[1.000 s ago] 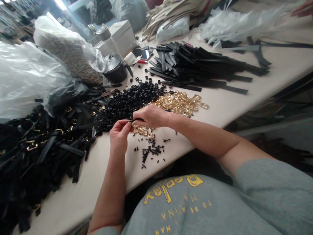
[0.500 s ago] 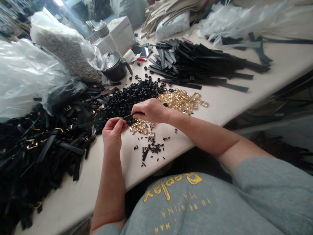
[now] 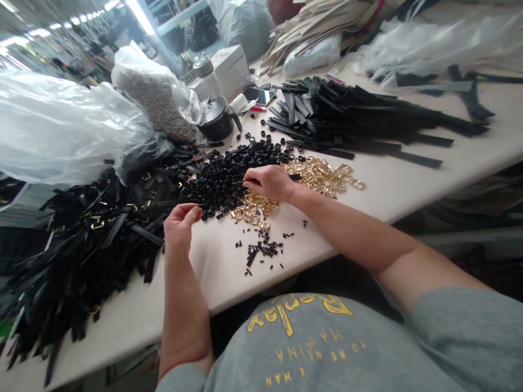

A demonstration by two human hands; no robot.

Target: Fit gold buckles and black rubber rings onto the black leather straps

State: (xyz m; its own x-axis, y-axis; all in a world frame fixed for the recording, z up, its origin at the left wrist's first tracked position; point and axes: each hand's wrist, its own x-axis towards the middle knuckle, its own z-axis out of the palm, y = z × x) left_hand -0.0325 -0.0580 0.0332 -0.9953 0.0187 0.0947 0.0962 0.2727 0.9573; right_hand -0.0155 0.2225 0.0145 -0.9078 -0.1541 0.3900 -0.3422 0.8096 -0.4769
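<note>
Above the pale bench (image 3: 220, 267), the right hand (image 3: 268, 182) is closed around a slim dark tool (image 3: 295, 177) beside the gold buckles (image 3: 314, 174), while the left hand (image 3: 183, 219) pinches thumb to fingers near the black loops (image 3: 229, 169), its contents too small to tell.

One phone (image 3: 261, 97), one black lidded pot (image 3: 216, 121); gold buckles (image 3: 323, 177), black rings (image 3: 229, 167), black strips (image 3: 351, 117): dozens each.

gold buckles (image 3: 322, 175), grey shirt (image 3: 318, 343)
</note>
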